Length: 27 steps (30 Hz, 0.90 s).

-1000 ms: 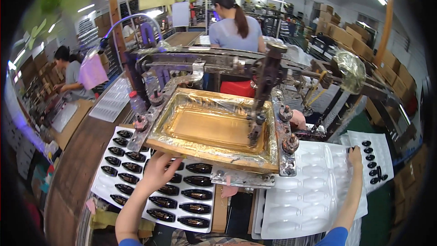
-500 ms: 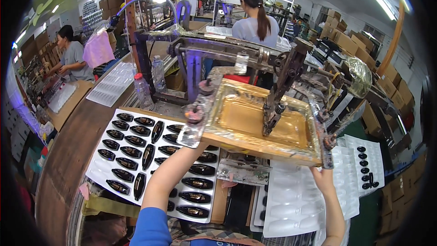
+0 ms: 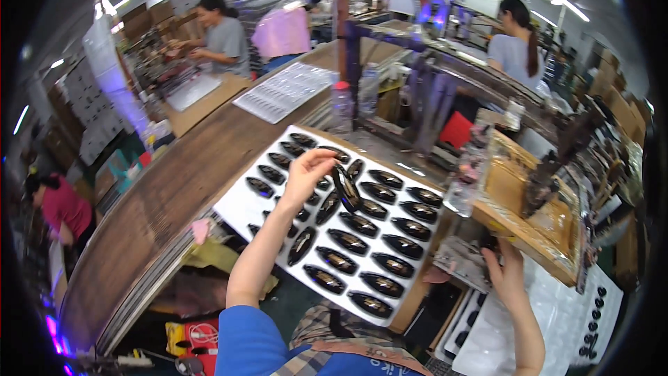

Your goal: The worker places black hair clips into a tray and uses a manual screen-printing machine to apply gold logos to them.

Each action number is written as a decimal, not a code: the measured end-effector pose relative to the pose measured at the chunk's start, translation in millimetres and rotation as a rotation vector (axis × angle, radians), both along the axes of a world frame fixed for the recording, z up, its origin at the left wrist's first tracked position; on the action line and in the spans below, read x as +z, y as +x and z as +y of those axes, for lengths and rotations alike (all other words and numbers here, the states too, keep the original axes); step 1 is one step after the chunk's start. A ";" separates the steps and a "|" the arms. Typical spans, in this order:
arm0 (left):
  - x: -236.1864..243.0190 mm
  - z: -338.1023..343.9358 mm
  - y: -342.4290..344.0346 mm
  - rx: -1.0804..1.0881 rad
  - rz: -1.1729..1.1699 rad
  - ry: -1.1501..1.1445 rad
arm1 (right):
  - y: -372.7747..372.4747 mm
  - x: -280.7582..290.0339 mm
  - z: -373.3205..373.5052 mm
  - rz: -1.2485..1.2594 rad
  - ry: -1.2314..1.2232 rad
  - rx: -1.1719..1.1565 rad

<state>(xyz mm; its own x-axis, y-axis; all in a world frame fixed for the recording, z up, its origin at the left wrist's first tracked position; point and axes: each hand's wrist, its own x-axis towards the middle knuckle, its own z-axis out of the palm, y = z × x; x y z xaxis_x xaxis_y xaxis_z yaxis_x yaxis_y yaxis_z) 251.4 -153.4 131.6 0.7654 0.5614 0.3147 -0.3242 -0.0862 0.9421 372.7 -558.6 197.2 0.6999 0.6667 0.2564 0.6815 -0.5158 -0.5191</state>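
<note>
Over the white tray [image 3: 233, 203], my left hand [image 3: 306, 177] pinches a glossy black, long oval piece [image 3: 346, 189] with gold printing. The piece hangs tilted above other such pieces lying in rows on the tray. My right hand [image 3: 508, 280] is at the metal fixture [image 3: 462, 259], just below the near edge of the wooden screen frame [image 3: 529, 231]. Its thumb stands apart from the fingers, whose tips are partly hidden by the frame. A dark shape shows near the thumb, too blurred to name. The frame, with its amber mesh, is raised and tilted over the fixture.
White moulded trays [image 3: 497, 341] lie at the lower right, one with small black parts [image 3: 593, 324]. A red-capped bottle [image 3: 341, 108] stands behind the full tray. A curved brown table [image 3: 160, 188] runs along the left. Several people work at other benches.
The view has swung left. My left hand has come out from under the frame and now holds a black piece over the tray. My right hand has moved from the frame's edge to the fixture.
</note>
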 end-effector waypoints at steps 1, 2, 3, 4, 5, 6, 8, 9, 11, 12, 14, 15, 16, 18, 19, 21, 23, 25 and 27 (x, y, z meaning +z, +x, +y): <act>-8.1 22.1 -22.8 0.115 0.024 0.021 | -1.8 -0.2 -3.7 0.008 -0.066 -0.024; -18.4 45.8 -41.7 0.238 0.045 0.074 | -4.8 -1.8 -11.7 -0.022 -0.046 -0.036; -28.1 69.4 -63.9 0.359 0.066 0.129 | -8.2 -4.3 -22.8 -0.052 -0.025 -0.049; -37.6 90.7 -86.3 0.442 0.081 0.137 | -5.2 -6.0 -41.6 -0.031 -0.023 -0.060; -47.5 109.3 -103.7 0.515 0.091 0.144 | -5.4 -5.7 -58.8 -0.015 -0.023 -0.081; -58.0 124.2 -119.3 0.559 0.088 0.113 | -14.3 -4.6 -65.3 -0.046 0.079 -0.157; -76.0 141.4 -146.3 0.646 0.145 0.083 | -29.4 -1.4 -82.1 -0.074 0.178 -0.236; -82.8 145.7 -159.6 0.695 0.205 0.084 | -32.9 -0.3 -92.7 -0.063 0.160 -0.249; -95.5 152.6 -171.4 0.717 0.230 0.068 | -45.0 3.3 -104.4 -0.050 0.141 -0.267; -101.0 156.0 -173.0 0.729 0.257 0.044 | -53.8 5.8 -106.5 -0.055 0.188 -0.298; -111.3 162.8 -172.2 0.736 0.298 0.001 | -66.3 8.7 -110.6 -0.075 0.258 -0.348; -115.7 164.8 -171.9 0.732 0.298 0.003 | -72.9 13.3 -110.7 -0.075 0.259 -0.352; -119.5 166.5 -172.8 0.767 0.385 0.125 | -82.2 19.2 -109.3 -0.102 0.264 -0.362; -125.6 170.4 -174.3 0.762 0.433 0.213 | -90.0 21.0 -111.4 -0.132 0.268 -0.376; -127.4 172.3 -178.5 0.760 0.432 0.215 | -92.0 16.8 -116.8 -0.121 0.235 -0.358; -120.6 165.9 -178.1 0.786 0.674 0.335 | -97.3 11.3 -123.7 -0.115 0.201 -0.352; -128.5 169.6 -180.5 0.867 0.664 0.478 | -103.3 8.0 -127.7 -0.078 0.240 -0.383; -119.0 161.0 -166.0 0.940 0.644 0.621 | -104.7 -1.0 -132.7 -0.177 0.220 -0.388; -95.2 134.4 -134.5 0.974 0.463 0.668 | -105.3 -17.0 -145.0 -0.041 0.282 -0.434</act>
<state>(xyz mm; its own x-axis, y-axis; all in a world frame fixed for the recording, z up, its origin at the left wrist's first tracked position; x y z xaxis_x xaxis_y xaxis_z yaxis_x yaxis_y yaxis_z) 116.9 -19.0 36.4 0.2399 0.7876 0.5675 0.4875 -0.6033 0.6312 267.3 -703.6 180.2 0.8820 0.2186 0.4174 0.4589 -0.5993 -0.6559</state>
